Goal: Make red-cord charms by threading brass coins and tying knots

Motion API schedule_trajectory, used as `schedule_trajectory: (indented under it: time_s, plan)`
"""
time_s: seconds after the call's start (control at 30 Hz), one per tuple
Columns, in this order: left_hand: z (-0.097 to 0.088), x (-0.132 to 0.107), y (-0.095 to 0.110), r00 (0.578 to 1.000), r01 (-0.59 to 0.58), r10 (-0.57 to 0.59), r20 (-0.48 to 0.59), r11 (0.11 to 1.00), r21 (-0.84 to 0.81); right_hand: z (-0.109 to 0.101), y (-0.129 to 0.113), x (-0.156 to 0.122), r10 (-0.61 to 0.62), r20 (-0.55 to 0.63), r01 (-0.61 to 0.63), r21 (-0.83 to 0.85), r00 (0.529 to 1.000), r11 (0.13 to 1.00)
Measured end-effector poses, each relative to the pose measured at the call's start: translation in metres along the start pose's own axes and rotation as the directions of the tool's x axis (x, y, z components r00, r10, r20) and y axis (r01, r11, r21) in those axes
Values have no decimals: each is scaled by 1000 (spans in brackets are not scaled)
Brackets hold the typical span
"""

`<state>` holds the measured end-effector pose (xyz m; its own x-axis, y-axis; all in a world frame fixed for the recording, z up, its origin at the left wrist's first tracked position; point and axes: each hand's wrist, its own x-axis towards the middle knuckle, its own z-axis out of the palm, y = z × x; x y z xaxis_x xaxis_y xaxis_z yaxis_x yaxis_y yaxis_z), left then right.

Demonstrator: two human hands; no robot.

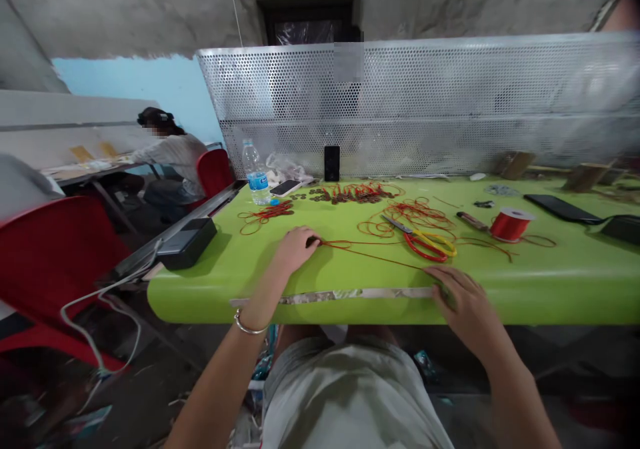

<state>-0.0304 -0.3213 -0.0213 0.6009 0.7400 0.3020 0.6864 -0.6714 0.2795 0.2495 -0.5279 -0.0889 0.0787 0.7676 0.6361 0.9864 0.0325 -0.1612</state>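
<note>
Over the green table [295, 279], my left hand [296, 248] is closed on a small dark piece, too hidden to name, where a red cord [370, 256] begins. The cord runs taut to the right, its end pinched in the fingers of my right hand [463, 299] near the front edge. Scissors [429, 244] with red and yellow handles lie just beyond my right hand. Behind them sits a loose tangle of red cord [423, 214]. Farther back is a row of dark coin-like pieces [345, 194] with red cords, and a smaller bunch [275, 210] lies at left.
On the right are a red thread spool [511, 225], a lighter-like stick [473, 221] and a black phone [563, 208]. A water bottle [257, 179] and a black box [187, 244] stand left. A perforated metal screen [425, 109] closes the back. Another person [175, 156] sits far left.
</note>
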Motion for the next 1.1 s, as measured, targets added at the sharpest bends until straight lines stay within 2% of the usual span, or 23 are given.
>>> schedule_trajectory:
  time_s: [0.2,0.3,0.43,0.53,0.63,0.83,0.97,1.03,1.1]
  plan:
    - [0,-1,1,1000,2,-2,9,1000,17,-15,38,-30,69,-66,-74,-77,995,994]
    - [1,0,0,1000,-4,4,11,1000,15,-22,53,-36,86,-141,-105,-130,986,986]
    - [2,0,-2,1000,-4,4,-4,1000,15,-29,60,-36,142,-300,-209,-202,943,957]
    - [2,0,-1,1000,-5,5,-3,1000,17,-29,62,-35,179,-334,-259,-211,925,943]
    - [1,1,0,1000,8,-8,1,1000,22,-27,68,-34,156,-341,-242,-224,927,944]
    - [-7,-9,9,990,0,10,-140,998,69,-25,81,-26,100,-302,-190,-285,948,940]
    - [-8,-31,18,997,54,-47,-65,992,117,-29,81,-10,58,-298,-156,-316,953,936]
    - [-8,-40,20,999,43,-38,-35,988,147,-26,71,2,37,-298,-134,-310,954,941]
    - [-8,-45,20,999,29,-27,-18,986,167,-20,52,17,4,-283,-69,-218,959,974]
